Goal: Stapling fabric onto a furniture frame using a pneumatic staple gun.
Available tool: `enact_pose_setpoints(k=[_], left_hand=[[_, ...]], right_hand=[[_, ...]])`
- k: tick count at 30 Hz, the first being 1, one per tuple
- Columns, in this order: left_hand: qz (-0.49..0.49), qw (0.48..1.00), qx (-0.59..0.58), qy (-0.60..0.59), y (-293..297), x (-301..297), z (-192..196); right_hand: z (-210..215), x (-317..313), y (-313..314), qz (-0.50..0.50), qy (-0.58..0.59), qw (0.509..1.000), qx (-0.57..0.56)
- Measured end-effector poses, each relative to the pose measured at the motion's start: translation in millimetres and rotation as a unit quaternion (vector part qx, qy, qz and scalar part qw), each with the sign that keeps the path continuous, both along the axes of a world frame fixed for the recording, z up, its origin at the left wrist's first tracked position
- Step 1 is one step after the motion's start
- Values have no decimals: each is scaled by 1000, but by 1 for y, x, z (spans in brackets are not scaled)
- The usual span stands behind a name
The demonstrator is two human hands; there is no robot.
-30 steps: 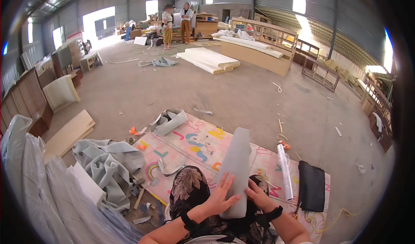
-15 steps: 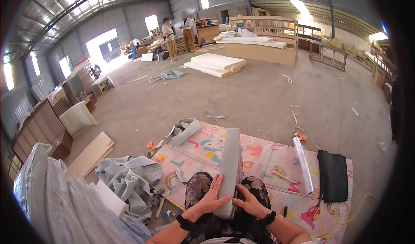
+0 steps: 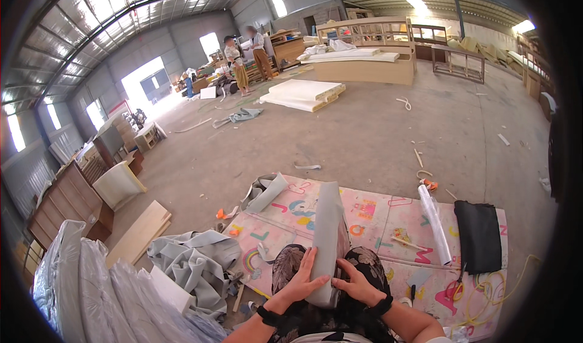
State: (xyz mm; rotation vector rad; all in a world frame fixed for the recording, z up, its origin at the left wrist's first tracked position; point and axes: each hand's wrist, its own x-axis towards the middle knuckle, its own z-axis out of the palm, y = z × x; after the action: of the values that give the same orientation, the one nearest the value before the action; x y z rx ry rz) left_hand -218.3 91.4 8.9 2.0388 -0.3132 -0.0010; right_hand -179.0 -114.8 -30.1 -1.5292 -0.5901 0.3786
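Note:
A long, narrow grey covered block [image 3: 327, 221] stands tilted between my knees, its near end close to my body. My left hand [image 3: 301, 277] lies along its left side, with the thumb reaching across the near face. Against the lower right side, my right hand [image 3: 359, 282] presses with bent fingers and the thumb near the edge. The two hands hold the block between them. What fills the block is hidden under its smooth grey cover, and its right side looks darker and shiny.
A pink patterned mat [image 3: 388, 221] lies under me. On it are a clear film roll [image 3: 435, 227], folded black fabric [image 3: 478, 237] and a yellow cord [image 3: 486, 306]. Crumpled grey fabric [image 3: 194, 258], boards [image 3: 141, 230] and plastic-wrapped pieces [image 3: 91, 288] lie left. Two people [image 3: 249, 57] stand far off.
The whole view has shifted slightly, so the mat and nearby things appear a little farther right. Both hands keep nearly the same hold on the grey block.

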Motion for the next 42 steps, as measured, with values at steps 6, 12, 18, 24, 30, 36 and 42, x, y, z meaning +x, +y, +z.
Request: enact_pose_setpoints(k=[6,12,18,24,30,36,42], left_hand=[[8,1000,-11,6,5,-1,-4],[-1,1000,9,15,8,3,-2],[-1,1000,4,25,10,9,-4],[13,999,-24,43,4,2,1],[11,1000,7,21,3,-7,-2],[64,984,129,104,28,64,19],[130,955,-111,242,29,160,42]], right_hand=[[-12,1,5,-13,-7,1000,-19],[-4,0,5,-17,-4,1000,-2],[-11,6,6,-6,-14,1000,17],[-9,2,5,-8,41,999,13],[-17,-8,3,-20,33,999,-4],[-9,12,0,-11,80,996,31],[-6,112,8,-10,240,966,94]])
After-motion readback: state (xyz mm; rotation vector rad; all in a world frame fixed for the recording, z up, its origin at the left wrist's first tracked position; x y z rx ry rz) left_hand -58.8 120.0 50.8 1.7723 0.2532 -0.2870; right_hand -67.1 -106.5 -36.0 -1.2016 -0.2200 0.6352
